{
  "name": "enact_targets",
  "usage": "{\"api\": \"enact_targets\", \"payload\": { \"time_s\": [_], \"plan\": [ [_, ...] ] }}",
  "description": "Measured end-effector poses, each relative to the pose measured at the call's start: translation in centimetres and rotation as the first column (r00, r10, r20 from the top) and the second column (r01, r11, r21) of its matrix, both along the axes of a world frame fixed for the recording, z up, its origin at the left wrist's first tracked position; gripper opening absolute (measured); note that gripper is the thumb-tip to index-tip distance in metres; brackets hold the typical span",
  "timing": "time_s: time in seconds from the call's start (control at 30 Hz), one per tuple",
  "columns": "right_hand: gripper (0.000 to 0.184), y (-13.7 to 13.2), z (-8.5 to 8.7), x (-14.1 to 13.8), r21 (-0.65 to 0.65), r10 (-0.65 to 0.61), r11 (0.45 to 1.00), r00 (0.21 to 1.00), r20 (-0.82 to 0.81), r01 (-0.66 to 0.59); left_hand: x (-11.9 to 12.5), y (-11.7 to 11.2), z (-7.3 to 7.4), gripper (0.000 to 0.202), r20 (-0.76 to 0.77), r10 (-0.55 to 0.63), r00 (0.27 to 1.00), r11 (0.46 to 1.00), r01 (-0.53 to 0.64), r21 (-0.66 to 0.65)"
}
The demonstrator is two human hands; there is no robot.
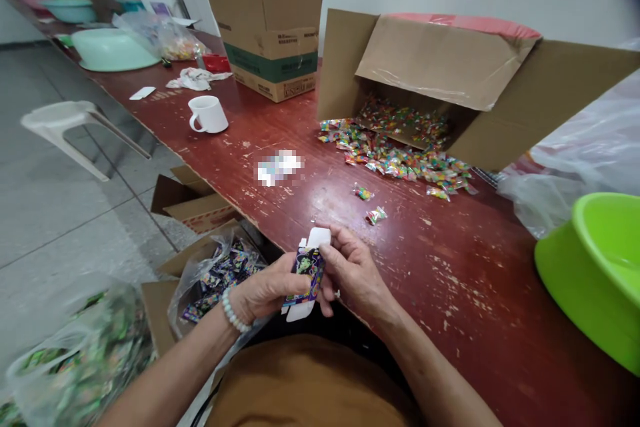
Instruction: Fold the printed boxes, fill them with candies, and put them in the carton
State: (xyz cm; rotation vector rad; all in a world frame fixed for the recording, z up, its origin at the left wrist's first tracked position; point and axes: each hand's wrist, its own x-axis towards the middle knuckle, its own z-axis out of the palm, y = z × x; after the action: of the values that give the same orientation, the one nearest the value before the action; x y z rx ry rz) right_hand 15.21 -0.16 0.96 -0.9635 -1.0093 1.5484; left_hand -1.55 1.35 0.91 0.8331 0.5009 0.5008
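Observation:
A small purple printed carton (306, 269) with white end flaps standing out at top and bottom is between my hands, over the table's front edge. My left hand (273, 285), with a beaded bracelet at the wrist, grips its body, thumb across the printed face. At the upper flap, my right hand (353, 267) pinches the white card between thumb and fingers. Two wrapped candies (376, 215) lie on the red table (425, 273) just beyond. Farther back, a heap of wrapped candies (395, 159) spills from a tipped cardboard box (430, 70).
At the right stands a green basin (570, 267). A white mug (208, 114) and an upright carton box (273, 33) are farther back. Below the table's left edge, an open box (160, 320) holds small purple packs beside bags of green packs (95, 353). A white stool (63, 113) stands left.

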Motion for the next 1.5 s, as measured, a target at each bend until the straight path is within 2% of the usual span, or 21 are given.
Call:
{"api": "enact_targets", "payload": {
  "time_s": [0.07, 0.13, 0.27, 0.33, 0.4, 0.47, 0.57, 0.67, 0.77, 0.8, 0.87, 0.97, 1.1, 1.23, 1.33, 1.43, 1.47, 1.5],
  "plan": [
    [0.057, -0.4, -0.1, 0.1, 0.000, 0.007, 1.000, 1.000, -0.027, -0.007, 0.3, -0.1, -0.2, 0.042, -0.042, 0.052, 0.998, 0.998, -0.051, 0.025],
    [0.062, -0.7, -0.1, 0.2, 0.008, -0.026, 1.000, 0.998, -0.061, 0.026, 0.5, -0.2, -0.1, 0.036, -0.077, 0.101, 0.992, 0.994, -0.098, 0.042],
    [0.043, -0.9, -0.3, 0.3, -0.031, 0.039, 0.999, 0.991, -0.131, -0.043, 0.9, -0.4, 0.5, 0.030, -0.141, 0.202, 0.969, 0.979, -0.194, 0.067],
    [0.034, -0.9, -0.6, 0.2, -0.040, 0.048, 0.998, 0.994, -0.095, -0.052, 1.2, -0.4, 0.5, 0.032, -0.176, 0.242, 0.954, 0.970, -0.237, 0.051],
    [0.031, -0.8, -1.0, 0.1, -0.030, -0.024, 0.999, 1.000, -0.010, 0.023, 1.6, -0.4, 0.2, 0.034, -0.200, 0.284, 0.938, 0.959, -0.282, 0.040],
    [0.030, -0.5, -1.3, 0.1, 0.012, -0.141, 0.990, 0.987, 0.081, 0.140, 2.0, -0.4, -0.2, 0.035, -0.225, 0.343, 0.912, 0.939, -0.330, 0.093],
    [0.028, -0.2, -1.6, 0.2, 0.074, -0.265, 0.964, 0.953, 0.149, 0.257, 2.3, -0.6, -0.6, 0.037, -0.239, 0.487, 0.840, 0.863, -0.423, 0.276],
    [0.024, 0.0, -1.7, 0.4, 0.081, -0.308, 0.951, 0.936, 0.171, 0.298, 2.6, -1.3, -0.5, 0.056, -0.210, 0.643, 0.736, 0.745, -0.538, 0.394],
    [0.036, -0.2, -2.1, 0.3, 0.075, -0.328, 0.944, 0.938, 0.112, 0.322, 2.7, -2.0, -0.2, 0.070, -0.222, 0.719, 0.659, 0.672, -0.577, 0.465],
    [0.039, -0.2, -2.3, 0.2, 0.077, -0.320, 0.946, 0.944, 0.077, 0.314, 2.6, -2.1, -0.1, 0.070, -0.230, 0.722, 0.653, 0.667, -0.568, 0.482],
    [0.034, -0.4, -2.7, 0.1, 0.097, -0.280, 0.956, 0.960, 0.014, 0.277, 2.4, -2.1, -0.1, 0.062, -0.242, 0.701, 0.671, 0.686, -0.540, 0.488],
    [0.022, -0.4, -2.9, 0.4, 0.099, -0.234, 0.968, 0.972, 0.011, 0.232, 1.9, -1.7, -0.4, 0.047, -0.246, 0.625, 0.741, 0.756, -0.496, 0.427],
    [0.027, 0.1, -2.3, 1.7, -0.029, -0.151, 0.988, 0.988, 0.028, 0.151, 1.6, -1.2, -0.5, 0.031, -0.259, 0.544, 0.798, 0.821, -0.442, 0.362],
    [0.033, 0.8, -1.6, 2.6, -0.139, -0.089, 0.987, 0.995, -0.038, 0.083, 1.6, -1.0, -0.5, 0.023, -0.270, 0.509, 0.817, 0.827, -0.378, 0.416],
    [0.030, 0.8, -1.6, 2.6, -0.079, -0.019, 0.997, 0.999, 0.043, 0.022, 1.6, -1.0, -0.8, 0.019, -0.282, 0.512, 0.811, 0.797, -0.327, 0.507],
    [0.023, 0.5, -2.0, 2.1, 0.000, -0.046, 0.999, 0.993, 0.109, 0.046, 1.6, -1.3, -1.0, 0.024, -0.219, 0.614, 0.758, 0.740, -0.456, 0.495],
    [0.022, 0.4, -2.2, 2.0, 0.023, -0.086, 0.996, 0.990, 0.114, 0.084, 1.7, -1.5, -1.0, 0.030, -0.205, 0.635, 0.745, 0.741, -0.511, 0.436],
    [0.022, 0.3, -2.3, 1.8, 0.044, -0.129, 0.991, 0.985, 0.115, 0.124, 1.8, -1.6, -1.0, 0.036, -0.208, 0.625, 0.752, 0.765, -0.539, 0.352]
  ]
}}
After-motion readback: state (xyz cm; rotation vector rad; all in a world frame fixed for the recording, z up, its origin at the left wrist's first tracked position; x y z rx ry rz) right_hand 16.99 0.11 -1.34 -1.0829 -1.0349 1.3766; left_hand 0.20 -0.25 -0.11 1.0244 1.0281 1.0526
